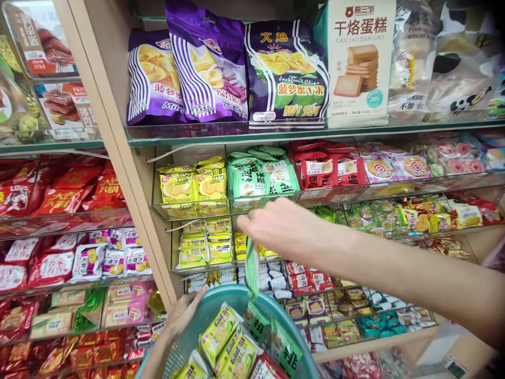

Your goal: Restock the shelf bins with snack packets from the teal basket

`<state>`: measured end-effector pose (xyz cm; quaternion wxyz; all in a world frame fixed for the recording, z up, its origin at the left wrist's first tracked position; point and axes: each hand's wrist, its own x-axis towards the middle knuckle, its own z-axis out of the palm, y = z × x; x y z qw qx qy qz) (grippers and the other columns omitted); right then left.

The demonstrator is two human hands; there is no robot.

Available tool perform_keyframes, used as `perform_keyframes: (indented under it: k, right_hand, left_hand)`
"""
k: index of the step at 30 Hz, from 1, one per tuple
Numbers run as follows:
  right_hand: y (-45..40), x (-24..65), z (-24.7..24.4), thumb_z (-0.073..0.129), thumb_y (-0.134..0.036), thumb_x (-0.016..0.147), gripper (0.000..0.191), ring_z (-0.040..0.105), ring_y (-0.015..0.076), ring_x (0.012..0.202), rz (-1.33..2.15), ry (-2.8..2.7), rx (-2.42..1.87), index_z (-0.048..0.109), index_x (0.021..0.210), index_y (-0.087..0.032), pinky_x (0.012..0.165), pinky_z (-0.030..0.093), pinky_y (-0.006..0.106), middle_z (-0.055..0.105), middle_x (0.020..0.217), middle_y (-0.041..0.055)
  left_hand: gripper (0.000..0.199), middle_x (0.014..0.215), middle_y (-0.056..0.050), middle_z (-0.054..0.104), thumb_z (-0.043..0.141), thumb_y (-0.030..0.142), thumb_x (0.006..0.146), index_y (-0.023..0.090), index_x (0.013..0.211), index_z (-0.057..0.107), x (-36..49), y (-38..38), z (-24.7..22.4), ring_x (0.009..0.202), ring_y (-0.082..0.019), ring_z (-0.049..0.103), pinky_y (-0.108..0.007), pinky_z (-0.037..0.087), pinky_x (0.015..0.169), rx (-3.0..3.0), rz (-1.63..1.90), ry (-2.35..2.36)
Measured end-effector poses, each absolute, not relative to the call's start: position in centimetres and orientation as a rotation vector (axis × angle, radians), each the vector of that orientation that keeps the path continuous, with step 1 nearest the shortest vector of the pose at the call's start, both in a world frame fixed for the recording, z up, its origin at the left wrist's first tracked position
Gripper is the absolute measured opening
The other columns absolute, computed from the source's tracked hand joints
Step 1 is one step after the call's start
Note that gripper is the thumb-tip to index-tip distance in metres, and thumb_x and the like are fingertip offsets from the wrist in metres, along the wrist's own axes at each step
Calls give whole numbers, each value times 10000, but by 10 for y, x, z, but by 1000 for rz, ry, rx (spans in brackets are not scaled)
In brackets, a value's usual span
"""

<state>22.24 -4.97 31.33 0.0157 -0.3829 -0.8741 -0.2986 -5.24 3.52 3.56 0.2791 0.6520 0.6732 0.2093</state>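
Observation:
My right hand [270, 223] is closed on the top end of a green snack packet [252, 268], which hangs over the teal plastic basket [221, 295]. My left hand [183, 313] grips the basket's left rim; part of its fingers is hidden. Inside the basket lie several yellow snack packets [221, 331], green packets [284, 347] and a red packet [268, 367]. Just behind my right hand, a shelf compartment holds matching green packets [260, 171]. Left of them stand yellow packets [193, 184], and red packets [331, 171] sit to the right.
Clear front panels [193, 209] edge the shelf compartments. Large purple chip bags [209, 68] and a white cake bag [359, 63] stand on the shelf above. A wooden upright [130, 173] separates this shelving from the left section, which is full of red packets [67, 189].

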Motion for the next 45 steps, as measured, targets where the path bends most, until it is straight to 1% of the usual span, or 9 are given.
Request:
perform_keyframes:
  k: [6, 12, 17, 22, 26, 29, 33, 38, 45]
  right_hand:
    - [-39, 209, 283, 640, -183, 768, 96, 481, 116, 546, -391, -2986, -1151, 590, 689, -159, 493, 283, 261, 586, 624, 26]
    - [-18, 220, 266, 644, -168, 723, 95, 427, 111, 652, 83, -2955, -1001, 551, 704, -168, 547, 292, 247, 529, 761, 6]
    - [5, 238, 224, 546, -147, 722, 85, 409, 80, 583, 850, -2601, -1011, 472, 691, -175, 527, 306, 216, 508, 673, -36]
    - [21, 255, 170, 514, -215, 745, 73, 480, 78, 548, 1458, -1988, -1044, 457, 776, -181, 593, 409, 237, 519, 629, -58]
    - [31, 267, 135, 510, -298, 775, 133, 425, 81, 507, 1370, -1853, -1083, 432, 812, -197, 519, 347, 212, 462, 607, -79]
    - [35, 269, 114, 471, -265, 808, 77, 368, 87, 517, 1073, -2052, -1149, 451, 819, -191, 519, 286, 211, 417, 584, -80]
    - [33, 260, 89, 453, -196, 814, 51, 383, 106, 556, 720, -2312, -1254, 498, 836, -184, 556, 270, 225, 442, 591, -60]
    - [34, 246, 67, 447, -152, 799, 144, 421, 112, 568, 720, -2382, -1361, 556, 892, -167, 553, 279, 217, 489, 624, -39]
    - [43, 236, 46, 482, -178, 801, 210, 536, 141, 710, 624, -2465, -1578, 592, 979, -162, 589, 293, 219, 625, 815, 33]
  left_hand:
    - [625, 923, -73, 701, 291, 668, 819, 195, 895, 693, -51, 35, 35, 950, -309, 614, -376, 422, 841, 1776, 556, 1801]
    - [668, 869, -68, 698, 261, 712, 810, 187, 821, 675, -50, 35, 36, 916, -300, 618, -374, 418, 837, 1795, 548, 1796]
    - [680, 921, -87, 703, 271, 718, 802, 186, 888, 687, -50, 38, 33, 965, -326, 606, -386, 415, 851, 1774, 551, 1813]
    - [656, 961, -86, 703, 303, 701, 802, 192, 942, 693, -52, 40, 31, 991, -331, 603, -395, 411, 869, 1738, 552, 1798]
    - [647, 993, -96, 702, 312, 675, 807, 172, 934, 698, -51, 41, 31, 976, -315, 612, -376, 412, 879, 1764, 560, 1788]
    - [620, 1026, -86, 696, 311, 644, 822, 183, 978, 694, -51, 42, 31, 989, -301, 604, -374, 407, 890, 1783, 550, 1772]
    - [628, 1070, -89, 683, 315, 639, 823, 182, 1050, 682, -50, 43, 32, 1018, -301, 591, -372, 399, 909, 1782, 551, 1778]
    - [629, 1050, -89, 685, 311, 638, 822, 181, 1047, 681, -48, 42, 35, 1006, -302, 592, -372, 410, 890, 1777, 538, 1774]
    - [620, 1030, -80, 695, 300, 654, 815, 191, 935, 694, -46, 40, 37, 992, -314, 599, -380, 409, 887, 1784, 514, 1812]
